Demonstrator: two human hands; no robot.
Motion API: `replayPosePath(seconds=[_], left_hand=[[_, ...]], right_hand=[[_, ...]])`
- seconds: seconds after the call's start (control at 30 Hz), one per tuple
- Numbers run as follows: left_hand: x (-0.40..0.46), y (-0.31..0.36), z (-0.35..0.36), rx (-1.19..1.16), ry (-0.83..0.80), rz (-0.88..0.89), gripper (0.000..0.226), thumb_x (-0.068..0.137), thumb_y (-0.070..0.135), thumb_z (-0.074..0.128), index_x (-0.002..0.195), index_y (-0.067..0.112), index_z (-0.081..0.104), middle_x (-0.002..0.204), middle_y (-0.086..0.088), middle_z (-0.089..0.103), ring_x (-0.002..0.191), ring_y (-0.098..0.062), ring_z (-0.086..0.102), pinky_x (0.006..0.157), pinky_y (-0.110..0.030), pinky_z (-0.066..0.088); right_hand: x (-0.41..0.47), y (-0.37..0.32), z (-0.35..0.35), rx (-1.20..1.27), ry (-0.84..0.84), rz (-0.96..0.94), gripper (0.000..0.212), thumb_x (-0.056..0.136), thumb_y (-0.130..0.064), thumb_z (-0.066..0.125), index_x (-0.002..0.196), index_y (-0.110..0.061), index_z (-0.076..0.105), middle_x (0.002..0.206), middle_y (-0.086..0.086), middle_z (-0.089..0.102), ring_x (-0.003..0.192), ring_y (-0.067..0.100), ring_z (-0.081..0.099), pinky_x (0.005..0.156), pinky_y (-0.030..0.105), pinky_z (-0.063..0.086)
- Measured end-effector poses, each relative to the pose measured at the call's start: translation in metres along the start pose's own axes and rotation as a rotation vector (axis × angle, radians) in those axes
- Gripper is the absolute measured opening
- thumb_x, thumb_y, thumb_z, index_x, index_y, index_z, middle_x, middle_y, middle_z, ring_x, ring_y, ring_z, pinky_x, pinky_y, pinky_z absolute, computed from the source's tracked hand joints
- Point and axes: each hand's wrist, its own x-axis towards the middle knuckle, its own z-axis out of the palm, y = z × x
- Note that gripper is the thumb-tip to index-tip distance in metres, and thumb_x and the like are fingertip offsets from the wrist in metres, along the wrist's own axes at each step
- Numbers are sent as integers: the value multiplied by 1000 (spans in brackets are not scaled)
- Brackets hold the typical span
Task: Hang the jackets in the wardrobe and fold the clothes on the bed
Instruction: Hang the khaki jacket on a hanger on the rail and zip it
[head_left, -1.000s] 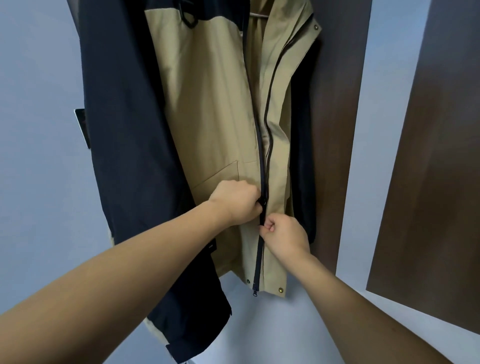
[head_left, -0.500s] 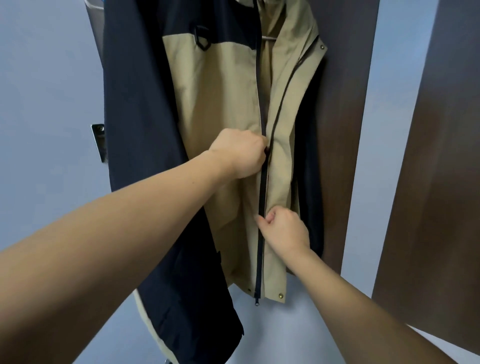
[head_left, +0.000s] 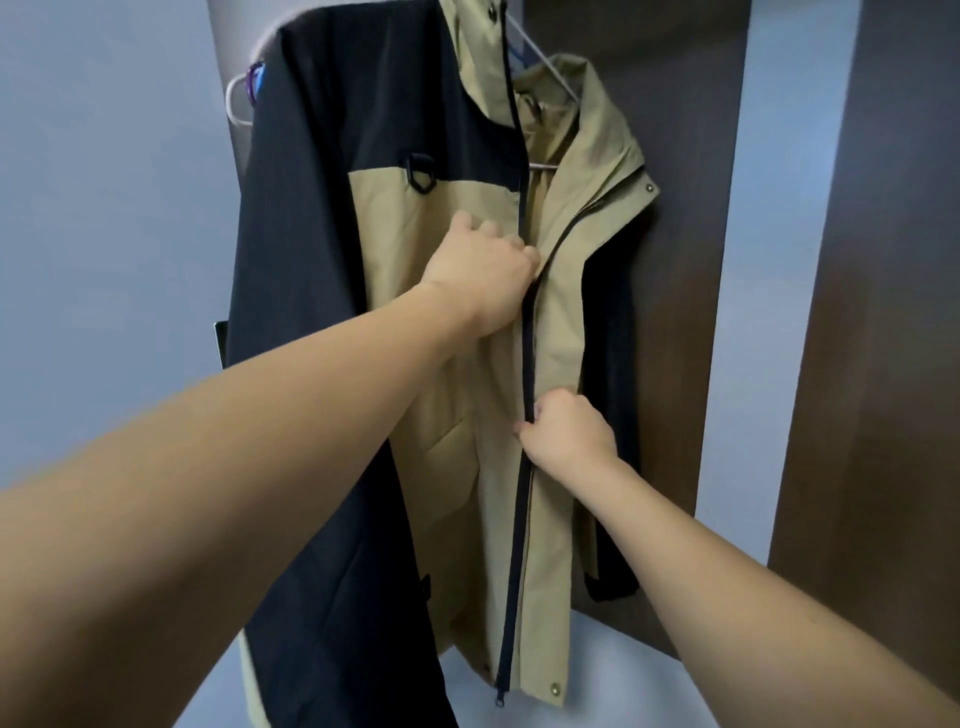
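Head view: left hand (head_left: 480, 270) grips jacket (head_left: 447, 332) zipper high, right hand (head_left: 566, 436) pinches it lower

No legible text, labels, brands or numbers anywhere: nothing readable on the khaki-and-navy jacket (head_left: 457, 218), its snaps, or the dark wood panels (head_left: 691, 260).

Both bare forearms reaching forward, left hand (head_left: 485, 270) raised higher with fingers curled in a pinch, right hand (head_left: 569, 434) lower, fingers and thumb curled, pinching
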Motion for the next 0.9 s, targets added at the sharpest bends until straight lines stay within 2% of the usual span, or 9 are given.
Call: replayPosePath(seconds=[0.2,0.27,0.37,0.5,0.57,0.63,0.7,0.8,0.9], left_hand=[[15,-8,-7,-1,-48,145,26,96,28,41,112,18,58,112,-5,64,104,-29,57,86,-42,39],[24,-13,-11,140,-49,212,28,98,28,39,116,18,58,113,-4,63,105,-29,55,87,-45,37],[44,-31,-22,279,26,207,28,99,25,38,117,16,57,115,-4,62,104,-29,51,86,-46,35],[61,-46,-28,294,128,205,28,100,22,36,118,15,56,113,-5,62,103,-30,51,91,-46,35],[64,-46,-25,239,121,210,29,100,23,35,120,15,54,117,-4,61,104,-29,51,91,-44,34],[69,-50,-23,206,131,248,30,101,27,34,120,17,54,115,-2,60,103,-28,50,87,-42,34],[75,-55,-24,220,157,303,30,101,30,33,117,18,55,109,0,59,99,-26,48,83,-41,33],[89,-63,-29,287,168,335,30,100,28,32,112,17,58,104,1,58,103,-27,45,84,-43,33],[107,-71,-37,322,115,253,31,100,27,34,116,18,59,113,0,58,112,-28,41,89,-48,34]], right_hand=[[35,-26,-45,-13,147,-54,25,94,-32,52,84,-12,62,82,5,62,68,25,55,50,26,34],[40,-28,-45,-47,108,-47,18,92,-24,52,88,-12,64,86,6,63,73,27,57,57,27,40],[38,-26,-36,-59,59,-61,20,95,-29,52,88,-13,63,87,6,63,77,26,59,62,29,45],[60,-27,-59,-40,-117,-43,26,90,-39,60,80,-15,56,83,6,64,76,27,63,62,31,51],[76,-33,-79,11,-108,-43,33,87,-42,62,74,-12,58,74,7,64,72,29,65,65,35,56],[91,-40,-95,43,60,-69,39,87,-46,61,65,-15,51,66,2,54,68,27,57,57,31,45],[103,-49,-105,25,186,-84,31,87,-43,61,74,-16,53,72,-1,49,72,26,48,61,29,37],[117,-55,-108,5,202,-92,18,87,-30,60,80,-16,52,84,3,50,79,27,47,67,29,37],[121,-54,-106,44,157,-101,33,87,-30,62,63,-18,42,71,0,49,76,27,51,65,27,38]])
